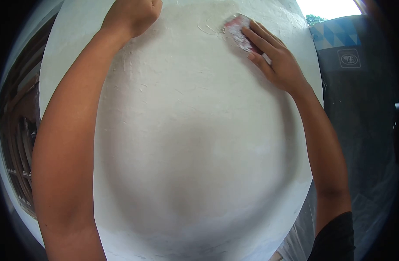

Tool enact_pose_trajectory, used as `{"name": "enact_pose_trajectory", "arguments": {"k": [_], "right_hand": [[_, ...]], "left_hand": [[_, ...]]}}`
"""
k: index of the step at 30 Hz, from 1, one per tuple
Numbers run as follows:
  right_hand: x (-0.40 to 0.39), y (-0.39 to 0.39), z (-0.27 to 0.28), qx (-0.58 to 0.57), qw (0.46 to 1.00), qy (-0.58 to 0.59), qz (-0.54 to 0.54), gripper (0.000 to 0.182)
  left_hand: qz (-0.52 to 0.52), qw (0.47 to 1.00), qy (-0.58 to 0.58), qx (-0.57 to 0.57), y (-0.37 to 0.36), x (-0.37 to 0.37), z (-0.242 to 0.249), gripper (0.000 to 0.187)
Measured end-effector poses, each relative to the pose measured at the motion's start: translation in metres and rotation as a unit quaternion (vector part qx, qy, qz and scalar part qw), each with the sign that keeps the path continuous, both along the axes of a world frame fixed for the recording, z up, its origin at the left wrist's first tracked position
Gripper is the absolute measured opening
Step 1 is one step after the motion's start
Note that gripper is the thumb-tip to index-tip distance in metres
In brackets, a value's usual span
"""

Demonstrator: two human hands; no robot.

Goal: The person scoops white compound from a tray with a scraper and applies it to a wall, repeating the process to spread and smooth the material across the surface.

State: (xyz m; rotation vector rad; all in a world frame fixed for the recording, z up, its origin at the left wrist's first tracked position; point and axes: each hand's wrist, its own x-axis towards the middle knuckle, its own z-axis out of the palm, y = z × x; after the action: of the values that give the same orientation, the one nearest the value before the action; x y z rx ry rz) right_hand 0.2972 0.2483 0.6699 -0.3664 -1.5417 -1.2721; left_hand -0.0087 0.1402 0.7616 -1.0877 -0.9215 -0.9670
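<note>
A large, smooth white wall surface [186, 108] fills most of the view, with thin scratches and ridges in its coating, mostly near the top. My right hand [278, 61] presses a reddish piece of sandpaper [238, 32], caked with white dust, flat against the upper right of that surface. The fingers lie over its right part and the thumb sits below. At the top left, my left hand [134, 15] is closed in a fist in front of the white surface. The upper frame edge cuts it off, and whatever is inside the fingers, if anything, is hidden.
To the right hangs a dark sheet [360, 113] with a blue-and-white patterned band [338, 32] and a small square emblem. Dark wooden slats [21, 135] stand along the left side. Clear plastic sheeting [299, 235] shows at lower right, and bright daylight enters at upper right.
</note>
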Motion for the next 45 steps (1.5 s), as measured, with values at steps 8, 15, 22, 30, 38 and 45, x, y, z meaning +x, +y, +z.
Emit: {"name": "enact_pose_trajectory", "arguments": {"k": [8, 15, 22, 30, 38, 45], "right_hand": [[0.006, 0.008, -0.020, -0.022, 0.999, -0.026, -0.020, 0.050], [-0.007, 0.006, -0.010, -0.007, 1.000, -0.027, -0.012, 0.050], [-0.004, 0.000, -0.004, -0.006, 1.000, -0.012, -0.008, 0.052], [0.001, 0.002, -0.016, -0.019, 1.000, -0.003, 0.010, 0.051], [-0.002, -0.001, -0.022, -0.020, 0.999, -0.031, -0.032, 0.051], [-0.018, -0.003, -0.012, -0.010, 1.000, -0.015, -0.018, 0.054]], "left_hand": [[-0.012, 0.993, -0.088, -0.078, -0.010, 0.009, 0.003, 0.033], [-0.011, 0.998, -0.044, -0.043, -0.013, 0.012, -0.001, 0.034], [-0.014, 0.996, -0.066, -0.054, -0.007, 0.004, 0.004, 0.032], [-0.039, 0.994, -0.074, -0.074, -0.010, 0.005, 0.001, 0.030], [-0.014, 0.991, -0.088, -0.096, -0.014, 0.004, 0.005, 0.031], [0.002, 0.995, -0.064, -0.078, -0.014, 0.002, 0.008, 0.033]]}}
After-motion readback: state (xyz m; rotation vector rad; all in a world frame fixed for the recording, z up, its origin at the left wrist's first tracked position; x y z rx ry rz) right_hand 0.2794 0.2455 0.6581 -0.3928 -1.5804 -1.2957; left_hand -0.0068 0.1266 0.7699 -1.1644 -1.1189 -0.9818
